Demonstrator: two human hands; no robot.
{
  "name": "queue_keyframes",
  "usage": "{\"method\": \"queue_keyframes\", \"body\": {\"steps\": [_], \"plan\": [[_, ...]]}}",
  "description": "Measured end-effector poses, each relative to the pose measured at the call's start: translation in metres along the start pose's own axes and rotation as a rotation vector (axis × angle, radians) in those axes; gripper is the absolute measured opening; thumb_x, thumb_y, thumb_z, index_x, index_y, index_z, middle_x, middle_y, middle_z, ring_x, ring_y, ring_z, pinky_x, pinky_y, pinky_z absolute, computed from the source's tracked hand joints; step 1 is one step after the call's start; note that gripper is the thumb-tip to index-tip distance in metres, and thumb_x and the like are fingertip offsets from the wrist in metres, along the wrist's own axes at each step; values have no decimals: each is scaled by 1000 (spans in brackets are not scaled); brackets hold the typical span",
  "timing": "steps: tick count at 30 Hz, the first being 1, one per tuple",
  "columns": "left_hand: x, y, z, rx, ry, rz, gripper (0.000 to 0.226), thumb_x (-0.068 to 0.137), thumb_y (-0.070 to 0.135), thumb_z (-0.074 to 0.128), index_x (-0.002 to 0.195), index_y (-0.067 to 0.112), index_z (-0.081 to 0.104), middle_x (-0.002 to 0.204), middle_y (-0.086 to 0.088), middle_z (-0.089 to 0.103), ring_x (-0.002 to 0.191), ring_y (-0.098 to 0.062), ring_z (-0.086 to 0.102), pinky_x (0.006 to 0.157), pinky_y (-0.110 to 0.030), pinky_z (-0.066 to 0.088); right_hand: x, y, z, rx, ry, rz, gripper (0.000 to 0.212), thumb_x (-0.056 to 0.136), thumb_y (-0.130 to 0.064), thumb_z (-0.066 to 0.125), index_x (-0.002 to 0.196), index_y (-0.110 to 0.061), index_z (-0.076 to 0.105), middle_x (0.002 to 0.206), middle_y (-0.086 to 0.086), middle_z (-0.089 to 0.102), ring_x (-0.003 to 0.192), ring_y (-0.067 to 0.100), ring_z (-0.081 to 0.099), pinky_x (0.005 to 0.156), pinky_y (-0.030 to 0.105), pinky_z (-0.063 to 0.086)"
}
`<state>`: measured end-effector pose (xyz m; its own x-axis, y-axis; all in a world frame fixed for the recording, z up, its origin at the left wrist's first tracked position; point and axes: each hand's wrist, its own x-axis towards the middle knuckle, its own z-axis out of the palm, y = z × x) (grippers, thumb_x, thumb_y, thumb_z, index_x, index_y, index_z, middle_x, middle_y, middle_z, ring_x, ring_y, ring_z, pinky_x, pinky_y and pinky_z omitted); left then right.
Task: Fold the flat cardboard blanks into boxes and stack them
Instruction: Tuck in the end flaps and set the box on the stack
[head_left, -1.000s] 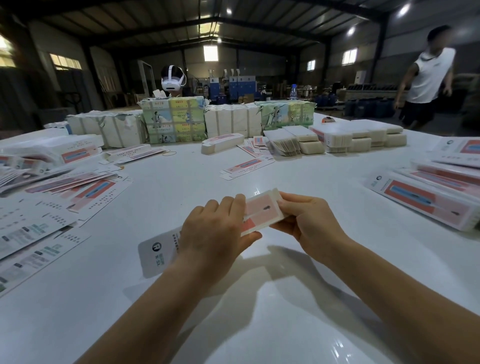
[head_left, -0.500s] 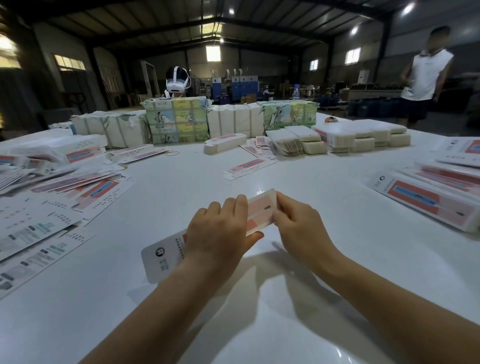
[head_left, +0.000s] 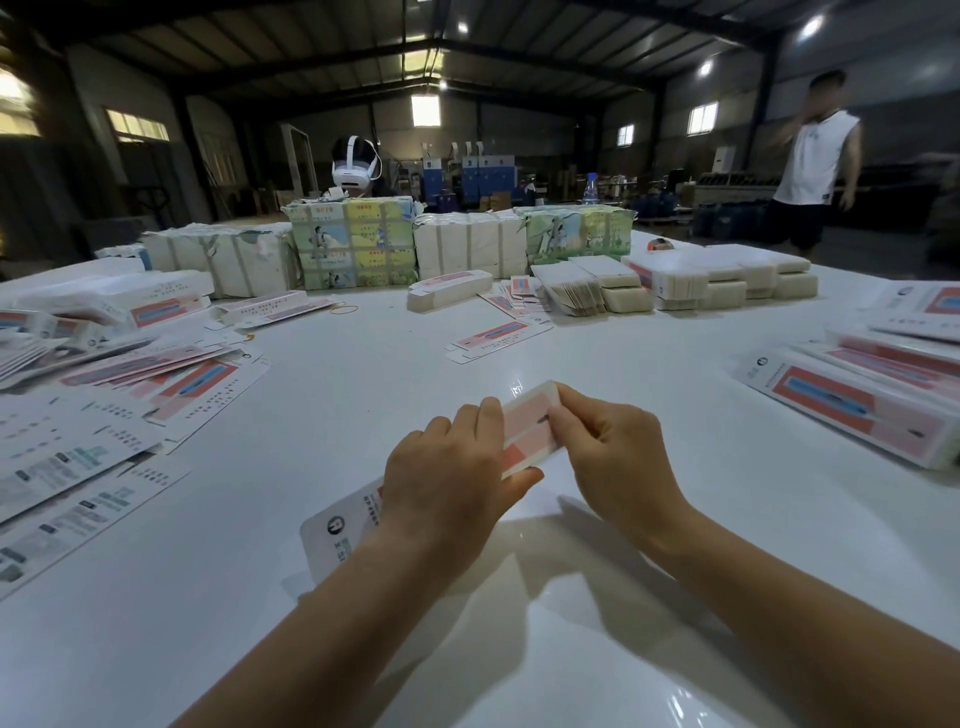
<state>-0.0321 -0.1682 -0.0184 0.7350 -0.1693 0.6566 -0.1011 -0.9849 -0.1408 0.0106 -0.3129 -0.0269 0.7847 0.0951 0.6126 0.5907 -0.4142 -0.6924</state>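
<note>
- Over the near middle of the white table (head_left: 571, 649), the left hand (head_left: 447, 478) gripped the pink-and-white carton (head_left: 527, 423) around its middle, fingers curled over the top.
- At the carton's far end, the right hand (head_left: 613, 457) pinched the end flap, fingertips (head_left: 558, 410) pressing on the card.
- A hard push there could crease the flap or buckle the thin panel, I judged.
- Flat blanks (head_left: 104, 415) lay fanned at the left; folded boxes (head_left: 857, 400) lay at the right.
- Bundled stock (head_left: 353, 244) sat along the far side.
</note>
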Motion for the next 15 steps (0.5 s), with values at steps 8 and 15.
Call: {"method": "queue_keyframes", "body": {"steps": [8, 15], "plan": [[0, -5, 1, -53, -62, -35, 72, 84, 63, 48, 135, 12, 44, 108, -1, 62, 86, -21, 62, 62, -28, 43, 4, -1, 1, 112, -111, 83, 25, 99, -11, 43, 100, -11, 68, 85, 10, 70, 82, 32, 61, 77, 49, 52], [-1, -11, 14, 38, -100, 28, 70, 88, 68, 30, 140, 21, 27, 119, 6, 53, 98, -17, 55, 64, -27, 30, 3, 4, 1, 115, -191, 114, 24, 98, -10, 42, 100, -6, 66, 88, 12, 69, 88, 37, 61, 82, 58, 50]]}}
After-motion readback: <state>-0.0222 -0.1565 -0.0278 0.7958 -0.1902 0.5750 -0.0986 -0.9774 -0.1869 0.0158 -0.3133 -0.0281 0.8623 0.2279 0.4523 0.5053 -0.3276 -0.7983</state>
